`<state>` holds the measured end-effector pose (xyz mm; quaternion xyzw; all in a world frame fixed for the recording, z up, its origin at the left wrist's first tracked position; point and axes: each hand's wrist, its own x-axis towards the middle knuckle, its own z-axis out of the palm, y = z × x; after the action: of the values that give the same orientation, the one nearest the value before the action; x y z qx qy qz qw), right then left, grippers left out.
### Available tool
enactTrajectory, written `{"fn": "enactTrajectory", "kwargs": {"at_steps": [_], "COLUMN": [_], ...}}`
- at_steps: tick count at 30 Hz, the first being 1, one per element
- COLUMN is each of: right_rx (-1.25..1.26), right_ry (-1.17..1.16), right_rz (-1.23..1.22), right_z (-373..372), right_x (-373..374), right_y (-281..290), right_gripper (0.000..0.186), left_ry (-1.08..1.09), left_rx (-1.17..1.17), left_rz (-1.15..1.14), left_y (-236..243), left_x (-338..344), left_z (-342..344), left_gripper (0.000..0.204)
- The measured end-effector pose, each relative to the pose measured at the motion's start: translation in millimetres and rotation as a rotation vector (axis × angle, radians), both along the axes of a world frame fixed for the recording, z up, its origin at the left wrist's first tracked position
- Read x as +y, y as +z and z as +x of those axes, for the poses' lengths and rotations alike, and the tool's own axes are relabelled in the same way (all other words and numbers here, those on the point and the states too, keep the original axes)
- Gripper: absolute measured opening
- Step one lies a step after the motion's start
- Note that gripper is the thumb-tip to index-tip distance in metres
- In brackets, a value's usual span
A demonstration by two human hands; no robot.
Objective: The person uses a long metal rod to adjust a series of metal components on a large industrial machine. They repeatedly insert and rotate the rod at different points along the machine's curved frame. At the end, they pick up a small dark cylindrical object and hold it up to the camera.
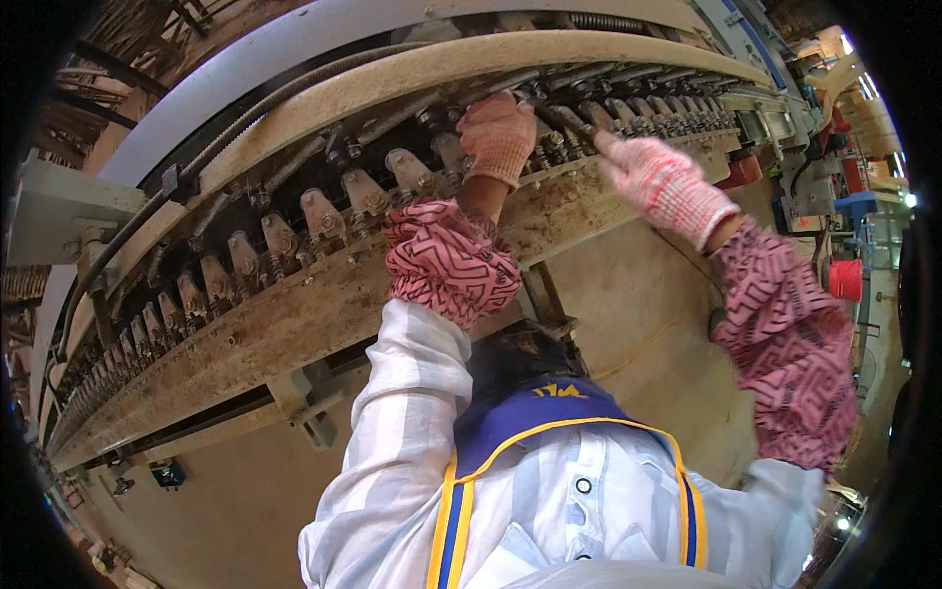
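A long row of metal clamps with bolts and springs (pixel 366 193) runs along the machine in front of me. My left hand (pixel 497 137), in a pinkish knit glove, is closed at the row near its middle; whatever it grips is hidden behind the fingers. To the right, my right hand (pixel 667 187), in a white and red knit glove, is closed around the near end of a dark rod-like tool (pixel 567 119). That tool slants up and left, its far end close to my left hand. Slight blur on the right hand hides its finger detail.
A dusty metal beam (pixel 294 306) lies below the clamps. Above them curves a pale rail (pixel 412 74), with a ribbed hose (pixel 245 123) alongside. A grey bracket (pixel 74 211) juts out at the left. Red and blue equipment (pixel 844 282) stands at the far right.
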<state>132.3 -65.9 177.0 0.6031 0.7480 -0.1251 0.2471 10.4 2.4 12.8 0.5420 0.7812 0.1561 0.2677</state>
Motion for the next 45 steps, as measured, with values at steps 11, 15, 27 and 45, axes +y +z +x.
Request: {"fn": "enactTrajectory", "kwargs": {"at_steps": [11, 15, 27, 45], "right_rx": [0.471, 0.503, 0.405, 0.379], "right_ry": [-0.151, -0.159, -0.011, 0.036], "right_rz": [0.088, 0.118, 0.251, 0.256], "right_z": [83, 81, 102, 108], "right_x": [-43, -40, -44, 12], "right_y": [-71, -79, -121, -72], "right_gripper": [0.05, 0.046, 0.04, 0.037], "left_ry": [-0.077, -0.16, 0.054, 0.181], "left_rx": [0.086, 0.243, 0.077, 0.063], "left_rz": [0.224, 0.124, -0.012, -0.03], "left_y": [-5, -6, 7, -10], "left_x": [-16, -9, -5, 2], "left_z": [-6, -6, -5, -5], "left_gripper": [0.051, 0.055, 0.042, 0.046]}}
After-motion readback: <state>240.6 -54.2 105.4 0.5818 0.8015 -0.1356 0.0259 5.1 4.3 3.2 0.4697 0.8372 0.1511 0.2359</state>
